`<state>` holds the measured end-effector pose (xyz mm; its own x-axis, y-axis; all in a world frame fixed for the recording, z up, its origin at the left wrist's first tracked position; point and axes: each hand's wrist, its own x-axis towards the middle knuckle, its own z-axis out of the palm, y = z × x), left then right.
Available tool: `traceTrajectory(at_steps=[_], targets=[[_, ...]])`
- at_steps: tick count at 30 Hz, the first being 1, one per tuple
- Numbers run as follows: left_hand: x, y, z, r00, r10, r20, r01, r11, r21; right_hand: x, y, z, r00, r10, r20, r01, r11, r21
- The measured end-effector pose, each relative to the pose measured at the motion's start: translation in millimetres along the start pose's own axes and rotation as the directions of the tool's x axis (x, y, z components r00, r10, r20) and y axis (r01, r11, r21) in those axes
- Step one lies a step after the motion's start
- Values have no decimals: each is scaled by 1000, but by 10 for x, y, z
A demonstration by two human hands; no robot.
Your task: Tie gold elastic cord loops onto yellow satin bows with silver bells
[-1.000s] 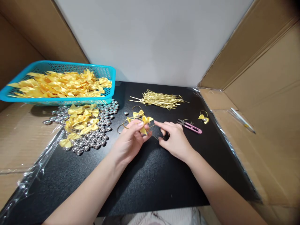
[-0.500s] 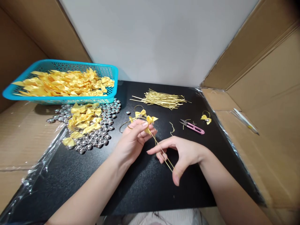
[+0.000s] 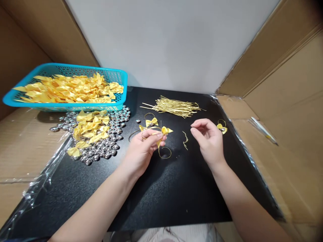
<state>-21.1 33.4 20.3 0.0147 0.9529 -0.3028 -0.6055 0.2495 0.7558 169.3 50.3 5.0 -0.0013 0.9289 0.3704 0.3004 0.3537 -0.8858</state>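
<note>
Bow (image 3: 166,130) tight in left fingers (image 3: 152,139), right fingers' (image 3: 198,135) hold unclear, black tabletop (image 3: 161,198), pale wall (image 3: 161,43)

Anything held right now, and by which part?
Left hand: yellow bow, pinched at its picture-left side; the exact spot is hidden. Right hand: can't tell; nothing shows in its grasp, but the palm is partly out of sight.

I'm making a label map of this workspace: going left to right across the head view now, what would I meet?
Blue basket → left hand holding a yellow bow → thin gold scraps → right hand → beaded bow → slender white object.
</note>
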Motion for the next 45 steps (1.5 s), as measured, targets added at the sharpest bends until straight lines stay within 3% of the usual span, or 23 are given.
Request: traceTrajectory(at_steps=[1,3,6,9,11,13,17,25,30,31,33,37,40,43,45], targets=[[-6,-8,1,1000,-2,7,2,1000,31,-7,-14,2,997,6,-80,-4,1000,27],[-17,-30,-6,999,16,27,-19,995,103,-32,-58,15,993,-11,-119,19,998,63],[-38,-67,-26,994,72,83,-89,970,226,-76,-130,60,999,-47,24,44,992,120],[-71,-82,-38,986,68,153,-114,944,309,-102,-163,124,968,81,238,-152,943,295],[-98,-79,-35,979,33,199,-100,936,338,-104,-159,157,912,189,364,-345,835,429],[-120,-75,-30,973,8,230,-94,927,363,-99,-148,166,883,239,404,-433,746,506],[-134,-80,-25,971,-19,239,-79,916,394,-76,-151,123,914,220,342,-370,799,474],[-99,-102,-5,962,-157,224,56,915,399,-58,-185,131,900,234,368,-364,868,337],[-62,-121,-20,982,-98,160,42,946,321,-118,-195,131,989,145,39,-150,947,284],[-53,-126,-28,987,-77,140,30,951,307,-138,-209,131,994,108,28,-111,953,280],[-37,-136,-45,994,-29,108,-3,958,286,-181,-246,148,991,49,124,-77,971,226],[-15,-142,-75,996,58,67,-74,958,278,-250,-298,253,935,45,352,-57,998,25],[-10,-138,-83,995,91,40,-99,948,302,-255,-284,312,903,160,398,-223,968,115],[-11,-136,-78,993,116,33,-120,937,327,-221,-267,283,821,263,506,-396,902,174],[-14,-136,-71,992,116,39,-122,932,340,-191,-277,229,776,274,567,-433,887,163]])
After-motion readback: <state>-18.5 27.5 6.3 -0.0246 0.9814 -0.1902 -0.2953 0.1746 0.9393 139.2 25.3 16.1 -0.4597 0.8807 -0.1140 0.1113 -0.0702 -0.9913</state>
